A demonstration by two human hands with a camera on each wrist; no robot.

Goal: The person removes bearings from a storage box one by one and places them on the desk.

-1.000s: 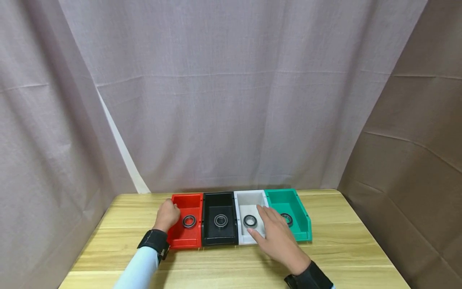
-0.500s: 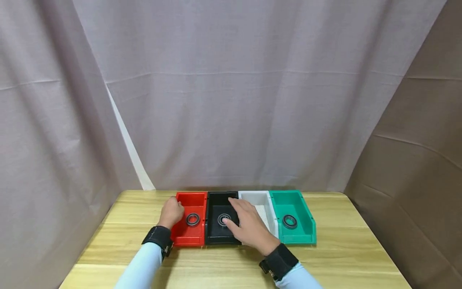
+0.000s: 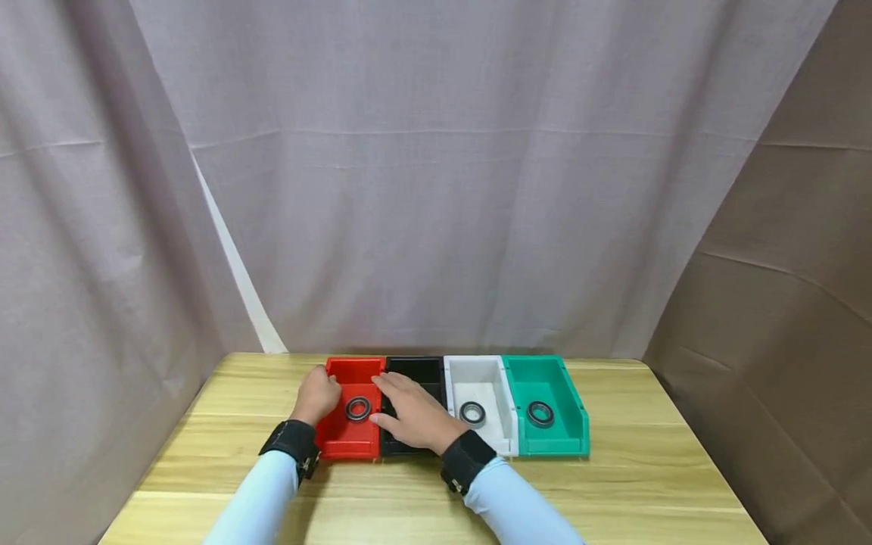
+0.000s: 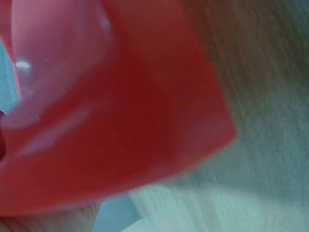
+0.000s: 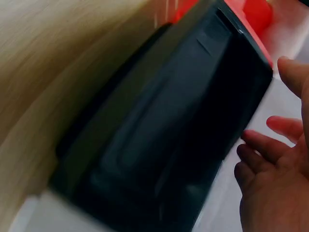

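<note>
My left hand [image 3: 316, 395] grips the left wall of the red bin [image 3: 347, 448], with its fingers curled over the rim. That red bin [image 4: 135, 96] fills much of the left wrist view. Over the black bin [image 3: 418, 369], my right hand [image 3: 417, 418] is held with fingers extended, its fingertips close to the wall shared with the red bin. In the right wrist view the hand [image 5: 275, 179] has spread fingers beside the black bin [image 5: 159, 130]. A ball bearing [image 3: 357, 419] lies in the red bin. The inside front of the black bin is hidden under my right hand.
A white bin [image 3: 477, 369] and a green bin [image 3: 534, 371] continue the row to the right. One bearing [image 3: 472, 424] lies in the white bin and another bearing [image 3: 540, 425] in the green one. The wooden table [image 3: 654, 469] is backed by a grey curtain [image 3: 436, 189].
My right hand has moved left, from over the white and green bins, past the white one, to over the black bin. My left hand keeps its grip on the red bin.
</note>
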